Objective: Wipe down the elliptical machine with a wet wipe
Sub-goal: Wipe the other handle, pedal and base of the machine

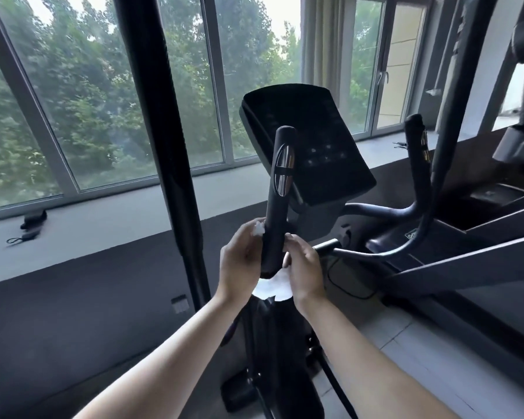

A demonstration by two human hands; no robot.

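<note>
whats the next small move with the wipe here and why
Probably slide the wet wipe upward along the handlebar. It is wrapped round the bar's lower end, while the metal sensor plate and the top above it lie bare.

Most of the wet wipe (274,287) is hidden behind the handlebar grip (277,207) and between the left hand (239,261) and right hand (304,267). The console (309,140) markings are too dark to read. The tall upright bar (161,116) runs off the top edge.
</note>
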